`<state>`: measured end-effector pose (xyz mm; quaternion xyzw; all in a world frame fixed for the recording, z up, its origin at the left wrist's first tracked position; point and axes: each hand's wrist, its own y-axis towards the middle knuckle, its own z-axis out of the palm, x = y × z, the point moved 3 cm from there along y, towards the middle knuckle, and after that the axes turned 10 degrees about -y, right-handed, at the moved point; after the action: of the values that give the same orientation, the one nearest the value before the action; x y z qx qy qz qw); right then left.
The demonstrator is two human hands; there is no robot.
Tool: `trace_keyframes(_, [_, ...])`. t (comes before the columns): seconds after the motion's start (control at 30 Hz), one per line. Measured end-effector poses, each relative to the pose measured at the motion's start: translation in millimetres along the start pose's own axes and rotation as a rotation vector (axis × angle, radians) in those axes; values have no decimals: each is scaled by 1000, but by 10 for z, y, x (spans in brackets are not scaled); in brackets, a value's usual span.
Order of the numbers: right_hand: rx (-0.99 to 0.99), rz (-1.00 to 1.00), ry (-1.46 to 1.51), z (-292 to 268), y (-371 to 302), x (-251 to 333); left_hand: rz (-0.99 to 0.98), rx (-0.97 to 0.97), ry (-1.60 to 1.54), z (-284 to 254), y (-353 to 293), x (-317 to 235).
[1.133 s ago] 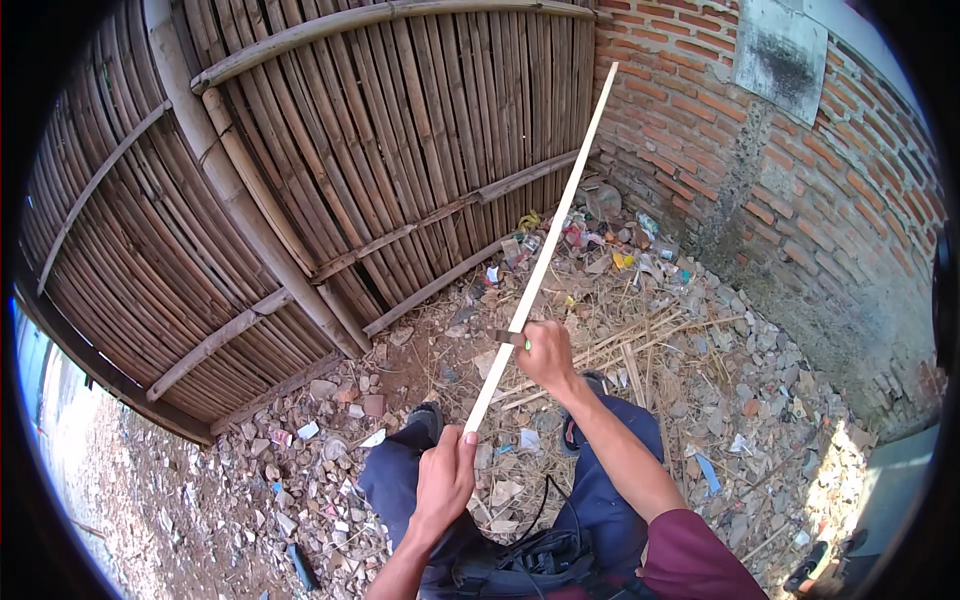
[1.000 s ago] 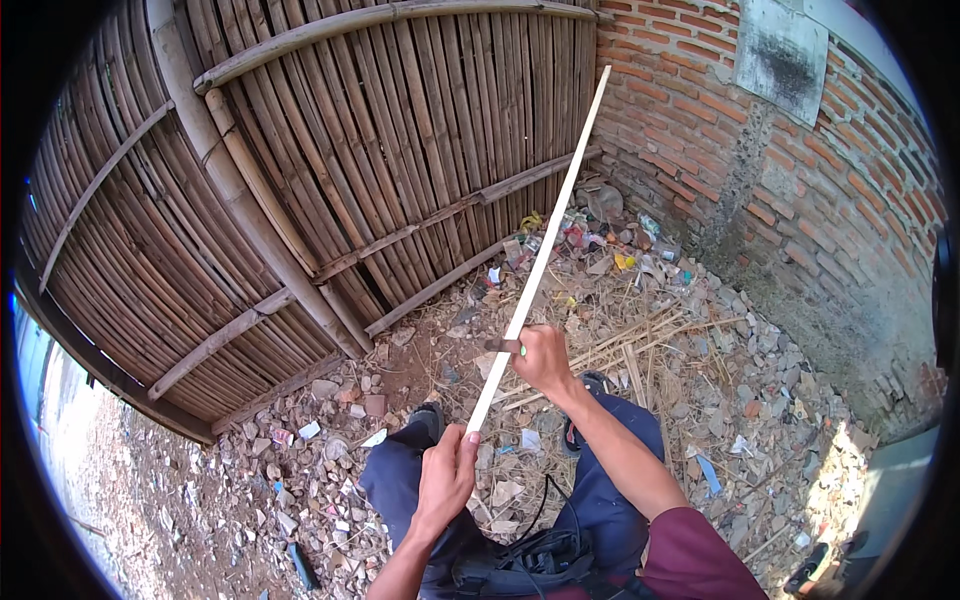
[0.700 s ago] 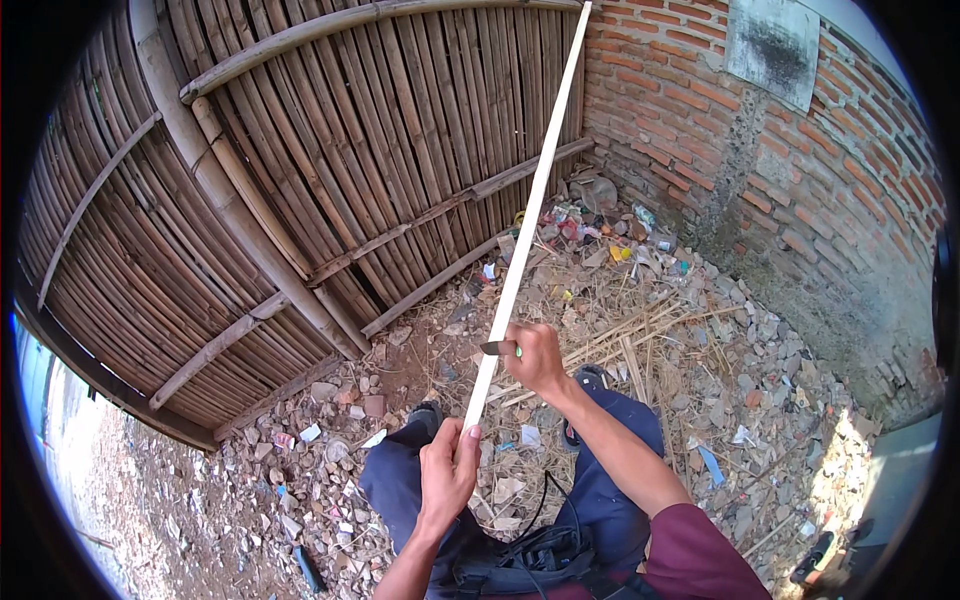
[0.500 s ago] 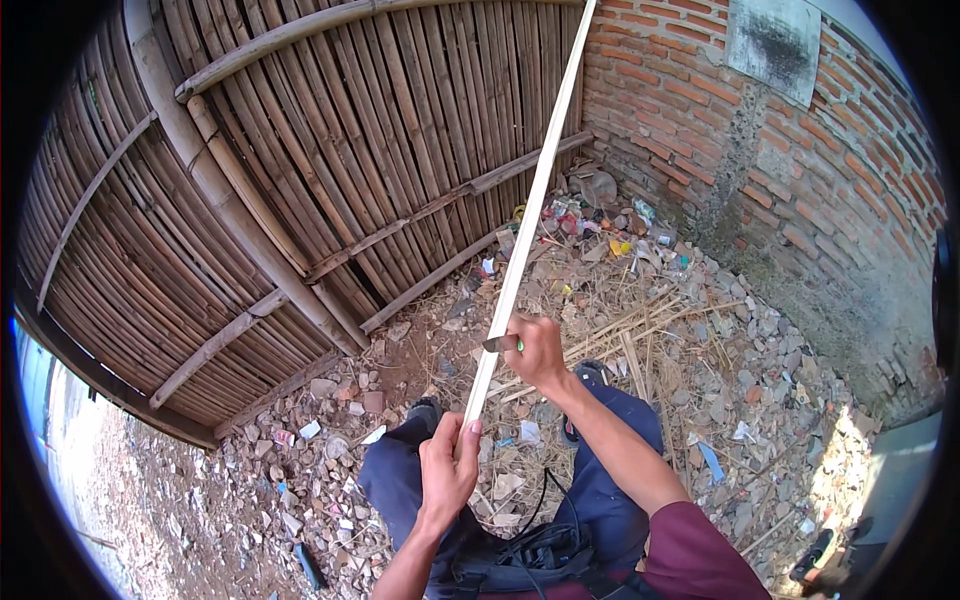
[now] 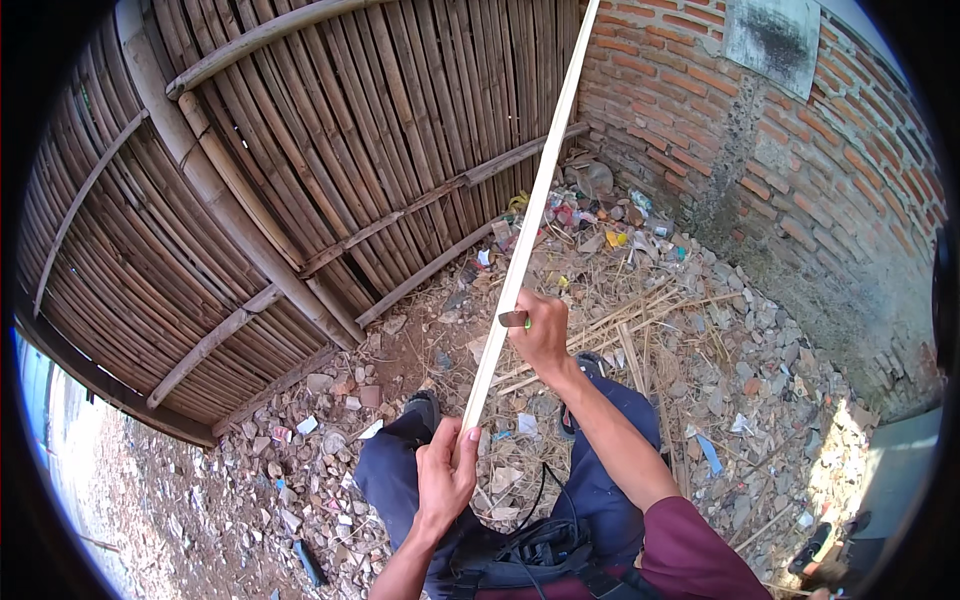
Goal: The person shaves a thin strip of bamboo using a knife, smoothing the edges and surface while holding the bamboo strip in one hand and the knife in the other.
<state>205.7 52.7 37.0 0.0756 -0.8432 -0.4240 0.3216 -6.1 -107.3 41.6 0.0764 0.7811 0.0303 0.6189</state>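
Hands: two, left hand [image 5: 445, 480] and right hand [image 5: 542, 335]
Bamboo strips held: one [image 5: 530, 225]
Knives in right hand: one [image 5: 514, 319]
Shoes below hands: two [image 5: 423, 408]

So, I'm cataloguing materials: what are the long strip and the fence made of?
The strip looks like split bamboo, pale and freshly pared, thin and straight. The fence seems weathered bamboo: brown slats lashed to round, jointed poles.

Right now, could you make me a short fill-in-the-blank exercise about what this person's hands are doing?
1. The left hand grips the near end of a long pale ____ strip.
2. The right hand holds a small ____ against the strip.
3. Behind the strip stands a fence of bamboo, and to the right a wall of red ____.

Missing words: bamboo; knife; brick
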Motion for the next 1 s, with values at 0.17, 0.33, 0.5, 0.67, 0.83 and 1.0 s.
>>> trace_keyframes(0.17, [-51, 80, -18, 52, 77, -180, -23, 24, -1, -45, -91, -90])
trace_keyframes(0.33, [-56, 191, -76, -53, 284, -382, -60, 60, 29, -138, -332, 31])
trace_keyframes(0.5, [-226, 555, 56, -256, 494, -687, -126, 137, 61, -231, -627, 119])
trace_keyframes(0.67, [-49, 407, 135, -174, 431, -993, -155, 96, 21, -311, -646, 292])
trace_keyframes(0.83, [258, 717, 934, -52, 275, -574, -150, 54, -16, -366, -517, 371])
trace_keyframes(1.0, [421, 618, 1363, -118, 271, -521, -167, 76, -44, -300, -437, 278])
